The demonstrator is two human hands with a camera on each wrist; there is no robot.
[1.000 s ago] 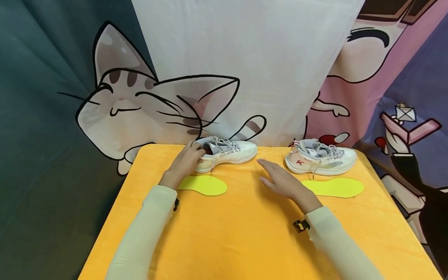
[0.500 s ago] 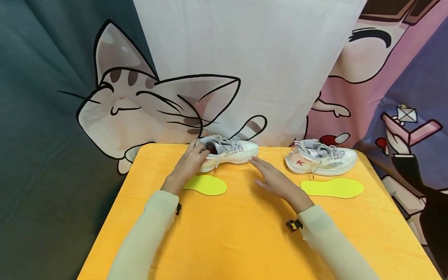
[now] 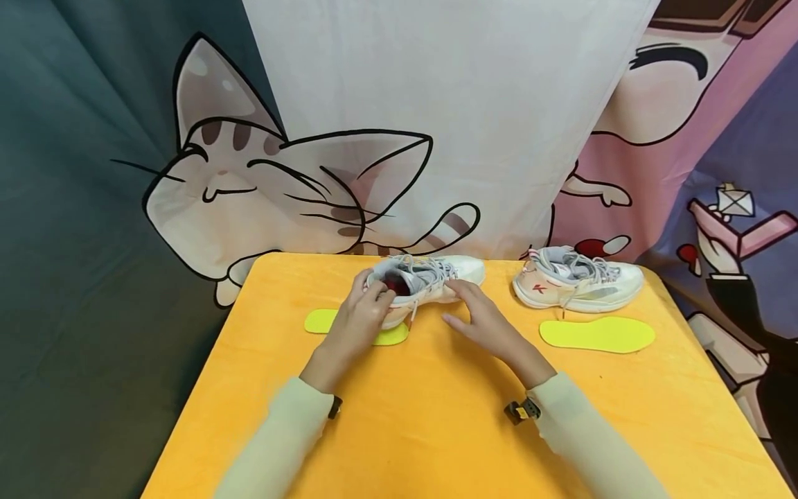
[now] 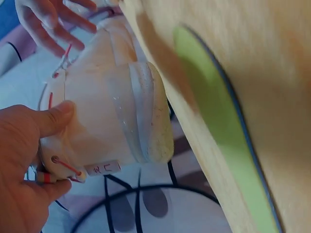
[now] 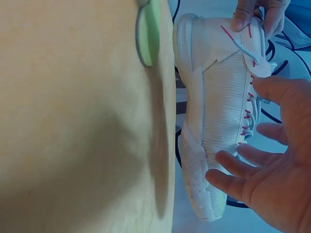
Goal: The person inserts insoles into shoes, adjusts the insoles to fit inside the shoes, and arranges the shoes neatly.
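A white sneaker (image 3: 466, 267) with pale laces lies between my hands at the back of the table, toe to the right. My left hand (image 3: 358, 315) pinches the collar at its heel, thumb on the outside in the left wrist view, where the heel (image 4: 102, 116) shows. My right hand (image 3: 489, 322) is beside the sneaker's front half, fingers apart and uncurled; whether they touch it I cannot tell. In the right wrist view the sneaker's side (image 5: 223, 97) and laces are plain. A yellow-green insole (image 3: 321, 320) lies partly hidden behind my left hand.
A second white sneaker (image 3: 580, 284) stands at the back right of the yellow table (image 3: 424, 416). In front of it lies another yellow-green insole (image 3: 598, 334). A printed cloth (image 3: 467, 83) hangs behind the table's back edge.
My left hand has brought the sneaker rightward and nearer to me, its heel now close above the left insole. My right hand has shifted slightly left, to the sneaker's side.
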